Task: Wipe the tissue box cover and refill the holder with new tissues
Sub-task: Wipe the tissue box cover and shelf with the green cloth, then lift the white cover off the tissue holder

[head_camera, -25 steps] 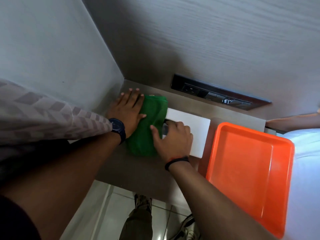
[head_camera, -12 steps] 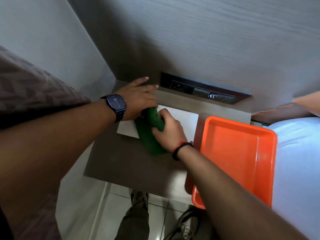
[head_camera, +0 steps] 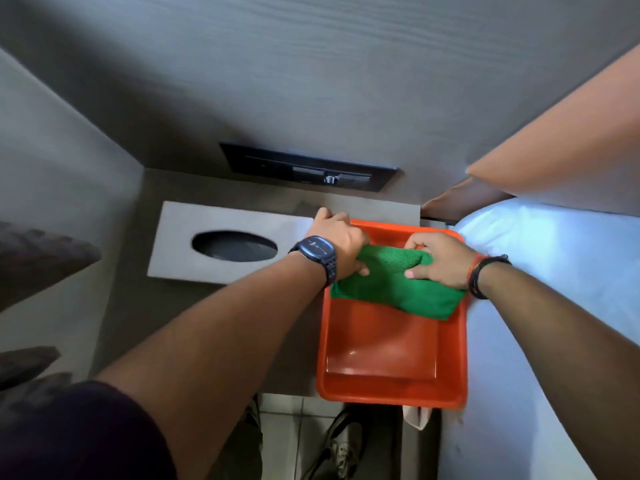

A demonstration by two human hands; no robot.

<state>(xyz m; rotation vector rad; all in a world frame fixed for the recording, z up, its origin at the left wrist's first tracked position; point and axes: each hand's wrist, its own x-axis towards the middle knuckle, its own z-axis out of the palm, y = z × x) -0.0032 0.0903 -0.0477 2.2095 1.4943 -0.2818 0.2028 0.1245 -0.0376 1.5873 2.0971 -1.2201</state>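
Observation:
A grey tissue box cover point(head_camera: 180, 237) with a dark oval slot lies flat on the bedside shelf at the left; no tissue shows in the slot. A green cloth point(head_camera: 391, 285) hangs over the far part of an orange tray point(head_camera: 377, 386). My left hand point(head_camera: 341, 242), with a dark watch on its wrist, grips the cloth's left end. My right hand point(head_camera: 438, 259), with bands on its wrist, grips the cloth's right end. Both hands are to the right of the cover and apart from it.
A black socket panel point(head_camera: 308, 168) is set in the wood wall behind the shelf. A white bed point(head_camera: 554, 289) lies at the right, touching the tray. A patterned fabric point(head_camera: 41, 258) juts in at the left. Shoes and floor tiles show below the shelf edge.
Both hands have carried the green cloth rightward off the tissue box cover to above the orange tray. The cover's oval slot is uncovered.

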